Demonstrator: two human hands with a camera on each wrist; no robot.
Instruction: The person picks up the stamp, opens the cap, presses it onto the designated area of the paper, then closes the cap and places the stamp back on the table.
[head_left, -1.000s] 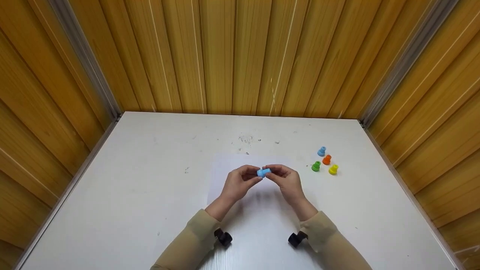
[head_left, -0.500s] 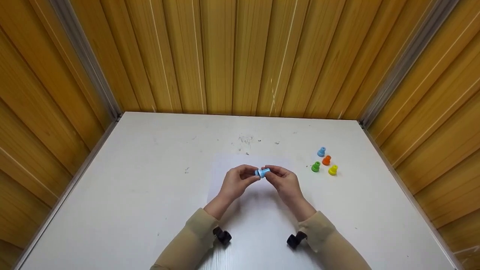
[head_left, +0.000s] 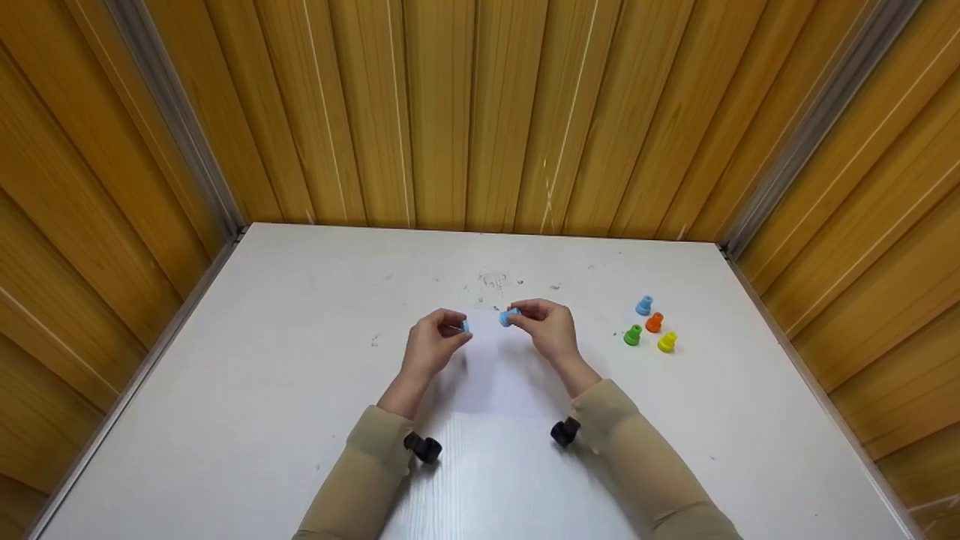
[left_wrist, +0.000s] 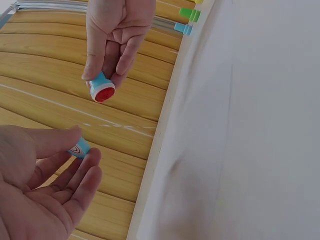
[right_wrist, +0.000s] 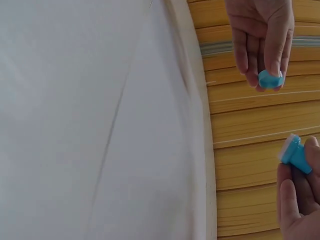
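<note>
Over the white paper (head_left: 499, 386), my two hands are apart, each with a small light-blue piece. My left hand (head_left: 429, 349) pinches a round cap (left_wrist: 80, 148) between thumb and fingers; a ring-like mark shows on its end. My right hand (head_left: 553, 334) grips a stamp (head_left: 507, 318) by its narrow handle. In the left wrist view the stamp's round red face (left_wrist: 105, 94) is bare, with a pale rim around it. The right wrist view shows the same stamp tilted, and the cap (right_wrist: 270, 79) in the opposite hand.
On the right of the white table (head_left: 300, 337) stand a blue stamp (head_left: 643, 305), an orange stamp (head_left: 654, 322), a green stamp (head_left: 633, 335) and a yellow stamp (head_left: 667, 342). Wood-patterned walls (head_left: 480, 112) enclose the table's back and sides.
The blue stamp and its cap, held together earlier, have come apart. My left hand has moved left with the cap; my right hand has moved up and slightly left with the stamp.
</note>
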